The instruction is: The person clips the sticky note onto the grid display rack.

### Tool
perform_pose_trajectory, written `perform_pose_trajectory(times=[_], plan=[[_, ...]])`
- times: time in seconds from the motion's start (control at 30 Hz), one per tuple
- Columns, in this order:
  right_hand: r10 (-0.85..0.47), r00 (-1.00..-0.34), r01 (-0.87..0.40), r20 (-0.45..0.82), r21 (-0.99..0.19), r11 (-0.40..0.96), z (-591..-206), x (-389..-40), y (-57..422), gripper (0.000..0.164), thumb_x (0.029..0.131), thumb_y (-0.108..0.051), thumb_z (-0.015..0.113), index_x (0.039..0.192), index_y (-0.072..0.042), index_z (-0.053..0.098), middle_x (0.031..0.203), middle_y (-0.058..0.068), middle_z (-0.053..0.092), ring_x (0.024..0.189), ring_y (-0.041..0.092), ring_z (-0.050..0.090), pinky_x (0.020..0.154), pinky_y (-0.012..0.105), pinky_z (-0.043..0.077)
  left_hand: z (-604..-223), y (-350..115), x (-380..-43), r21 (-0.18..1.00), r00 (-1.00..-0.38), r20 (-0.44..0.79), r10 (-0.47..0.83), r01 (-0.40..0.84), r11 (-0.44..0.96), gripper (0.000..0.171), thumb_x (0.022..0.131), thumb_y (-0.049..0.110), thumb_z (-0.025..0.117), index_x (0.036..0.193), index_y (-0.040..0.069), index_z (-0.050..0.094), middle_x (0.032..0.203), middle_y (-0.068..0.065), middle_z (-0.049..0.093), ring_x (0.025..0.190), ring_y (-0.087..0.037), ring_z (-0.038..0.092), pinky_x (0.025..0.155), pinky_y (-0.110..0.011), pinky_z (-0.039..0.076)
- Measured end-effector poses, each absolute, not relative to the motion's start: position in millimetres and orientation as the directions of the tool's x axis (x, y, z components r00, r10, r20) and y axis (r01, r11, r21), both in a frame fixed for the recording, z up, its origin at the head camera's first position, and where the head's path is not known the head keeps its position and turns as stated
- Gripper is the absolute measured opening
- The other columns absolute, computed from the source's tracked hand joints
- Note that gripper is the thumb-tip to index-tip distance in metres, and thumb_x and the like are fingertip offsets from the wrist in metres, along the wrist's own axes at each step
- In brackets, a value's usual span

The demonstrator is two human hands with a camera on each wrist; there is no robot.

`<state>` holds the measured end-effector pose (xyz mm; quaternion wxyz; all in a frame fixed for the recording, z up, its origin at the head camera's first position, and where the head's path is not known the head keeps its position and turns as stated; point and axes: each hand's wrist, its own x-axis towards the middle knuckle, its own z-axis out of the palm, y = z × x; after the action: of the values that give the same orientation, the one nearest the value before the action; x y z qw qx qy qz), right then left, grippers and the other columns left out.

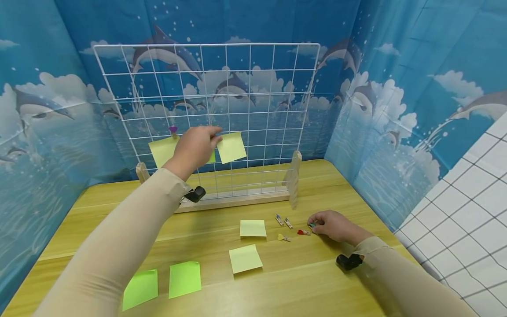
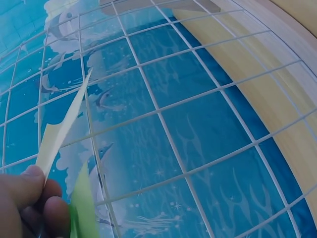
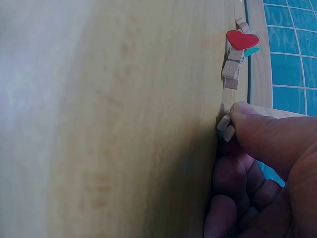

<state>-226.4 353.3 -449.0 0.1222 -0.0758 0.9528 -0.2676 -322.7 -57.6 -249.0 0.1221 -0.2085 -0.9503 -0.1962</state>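
My left hand (image 1: 193, 149) pinches a pale yellow sticky note (image 1: 233, 148) by its upper left edge, in front of the white wire grid (image 1: 274, 99). Behind that hand a green sticky note (image 1: 212, 157) shows in part. A yellow note (image 1: 161, 152) hangs further left under a clothespin with a purple heart (image 1: 173, 129). At the right of the table my right hand (image 1: 334, 226) pinches a small wooden clothespin (image 3: 226, 127) between thumb and fingers, low over the wood. A bit of teal shows at its fingertips in the head view. Beside it lies a red-heart clothespin (image 1: 303, 232).
A yellow-heart clothespin (image 1: 283, 237) and two more clothespins (image 1: 279, 219) lie left of the right hand. Yellow notes (image 1: 245, 259) and green notes (image 1: 184, 279) lie nearer on the table (image 1: 301, 281). Wooden feet (image 1: 294, 178) hold the grid upright.
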Motion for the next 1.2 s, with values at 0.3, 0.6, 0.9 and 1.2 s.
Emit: perform_pose_trajectory(times=[0.3, 0.6, 0.9, 1.2], plan=[[-0.21, -0.958, -0.078, -0.194, -0.53, 0.844, -449.3, -225.7, 352.7, 0.018, 0.098, -0.011, 0.073, 0.116, -0.009, 0.075, 0.09, -0.001, 0.067, 0.08, 0.016, 0.055, 0.075, 0.033, 0.046, -247.2, -55.2, -325.2, 0.345, -0.9, 0.308, 0.309, 0.408, 0.846, 0.039, 0.112, 0.03, 0.053, 0.148, 0.019, 0.063, 0.113, -0.007, 0.077, 0.054, -0.022, 0.047, 0.055, -0.034, 0.038], [-0.209, -0.959, -0.073, -0.192, -0.544, 0.836, -448.4, -225.3, 352.7, 0.016, 0.097, -0.01, 0.074, 0.113, -0.009, 0.075, 0.09, 0.0, 0.067, 0.081, 0.016, 0.055, 0.076, 0.032, 0.046, -242.7, -53.6, -326.2, 0.347, -0.91, 0.297, 0.291, 0.386, 0.854, 0.035, 0.111, 0.029, 0.055, 0.141, 0.018, 0.069, 0.139, -0.006, 0.071, 0.11, -0.027, 0.071, 0.089, -0.042, 0.058], [-0.238, -0.962, -0.127, -0.133, -0.554, 0.823, -441.3, -221.7, 353.3, 0.009, 0.094, -0.008, 0.076, 0.098, -0.01, 0.068, 0.086, 0.0, 0.065, 0.075, 0.014, 0.054, 0.067, 0.03, 0.046, -238.6, -51.7, -326.9, 0.353, -0.929, 0.26, 0.263, 0.345, 0.869, 0.033, 0.111, 0.03, 0.055, 0.138, 0.019, 0.071, 0.137, -0.004, 0.072, 0.109, -0.026, 0.07, 0.078, -0.039, 0.053], [-0.25, -0.966, -0.174, -0.072, -0.533, 0.828, -405.5, -221.1, 341.9, 0.031, 0.101, -0.013, 0.07, 0.129, 0.001, 0.07, 0.099, 0.002, 0.074, 0.089, 0.016, 0.067, 0.077, 0.036, 0.055, -236.1, -49.4, -326.0, 0.34, -0.931, 0.252, 0.264, 0.341, 0.876, 0.032, 0.112, 0.031, 0.054, 0.136, 0.018, 0.072, 0.135, -0.003, 0.073, 0.105, -0.023, 0.07, 0.072, -0.037, 0.048]])
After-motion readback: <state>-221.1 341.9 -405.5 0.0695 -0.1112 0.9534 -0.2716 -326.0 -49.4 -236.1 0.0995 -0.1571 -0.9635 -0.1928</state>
